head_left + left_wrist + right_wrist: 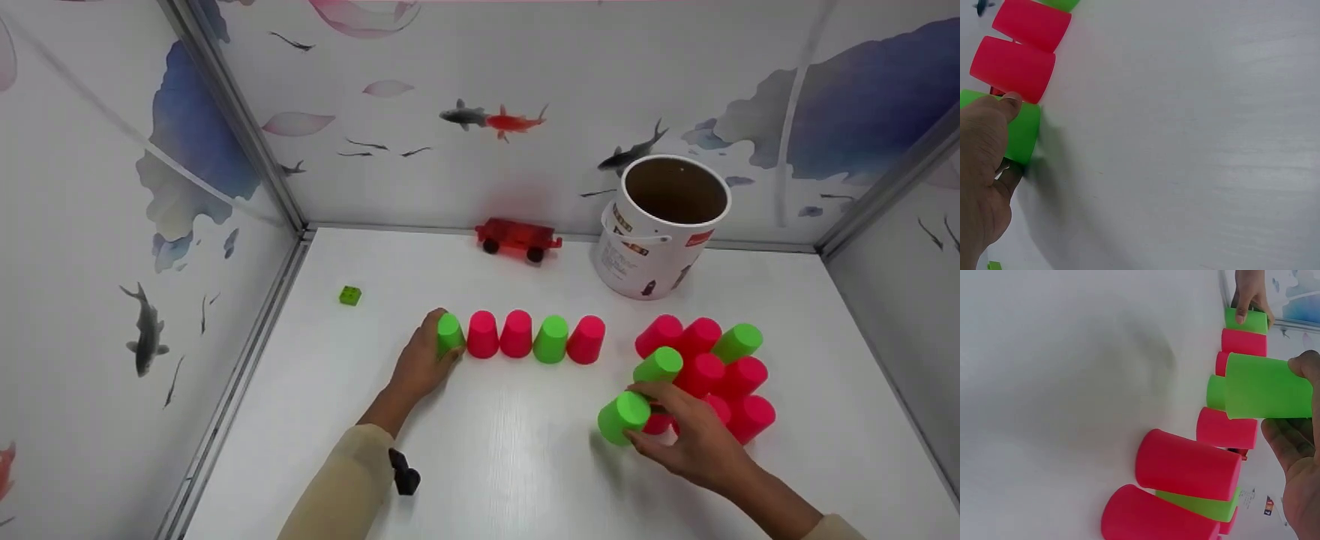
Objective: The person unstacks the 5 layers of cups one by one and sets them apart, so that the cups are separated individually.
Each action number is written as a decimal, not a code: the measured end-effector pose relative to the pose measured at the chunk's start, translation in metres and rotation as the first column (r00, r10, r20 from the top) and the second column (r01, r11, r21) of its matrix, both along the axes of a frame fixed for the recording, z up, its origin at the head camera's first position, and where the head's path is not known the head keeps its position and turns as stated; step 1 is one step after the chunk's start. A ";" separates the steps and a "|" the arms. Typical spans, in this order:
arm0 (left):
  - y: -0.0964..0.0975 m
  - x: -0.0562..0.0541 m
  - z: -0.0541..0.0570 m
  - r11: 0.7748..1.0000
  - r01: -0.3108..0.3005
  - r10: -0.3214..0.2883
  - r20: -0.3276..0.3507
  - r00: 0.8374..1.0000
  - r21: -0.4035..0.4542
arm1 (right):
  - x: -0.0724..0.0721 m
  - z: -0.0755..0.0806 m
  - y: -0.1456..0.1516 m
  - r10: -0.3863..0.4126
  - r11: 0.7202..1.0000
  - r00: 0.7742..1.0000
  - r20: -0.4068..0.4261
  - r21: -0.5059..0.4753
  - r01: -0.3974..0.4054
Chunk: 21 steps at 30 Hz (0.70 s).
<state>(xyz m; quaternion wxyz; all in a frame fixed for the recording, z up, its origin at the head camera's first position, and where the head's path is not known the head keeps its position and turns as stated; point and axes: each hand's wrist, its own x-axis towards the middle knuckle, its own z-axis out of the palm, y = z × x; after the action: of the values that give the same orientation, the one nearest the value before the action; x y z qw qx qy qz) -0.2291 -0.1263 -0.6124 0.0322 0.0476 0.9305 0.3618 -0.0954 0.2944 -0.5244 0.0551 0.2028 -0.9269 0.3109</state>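
Upside-down plastic cups stand in a row, and my left hand [420, 362] grips the green cup [450, 334] at its left end. Thumb and fingers wrap its sides in the left wrist view. To its right come a pink cup [483, 335], another pink one, a green cup [551, 340] and a pink end cup [586, 340]. My right hand [694, 439] pinches a green cup [623, 418] between thumb and fingers, raised above the table with its shadow below. Beside that hand, several pink cups and a few green ones form a cluster [703, 373], partly hidden by the hand.
A white bucket [646, 259] stands at the back right, by the wall. Left of it is a red toy wagon [518, 237]. A small green toy brick [350, 295] lies at the back left of the white table [480, 480]. Panels enclose the back and sides.
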 end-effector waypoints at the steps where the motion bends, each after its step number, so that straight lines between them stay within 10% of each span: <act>1: 0.000 0.000 -0.001 1.000 -0.001 0.001 0.002 1.000 -0.004 | 0.003 -0.003 0.003 0.010 1.000 1.000 0.005 -0.002 -0.010; 21: 0.000 0.000 0.000 1.000 -0.004 0.004 0.003 1.000 0.009 | 0.028 -0.050 0.051 0.009 0.999 0.988 0.153 -0.038 -0.003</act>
<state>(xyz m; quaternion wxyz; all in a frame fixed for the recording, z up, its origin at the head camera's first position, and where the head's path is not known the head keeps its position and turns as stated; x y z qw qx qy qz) -0.2287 -0.1263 -0.6129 0.0326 0.0451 0.9290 0.3660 -0.0672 0.3453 -0.5741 -0.0133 0.1800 -0.9219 0.3429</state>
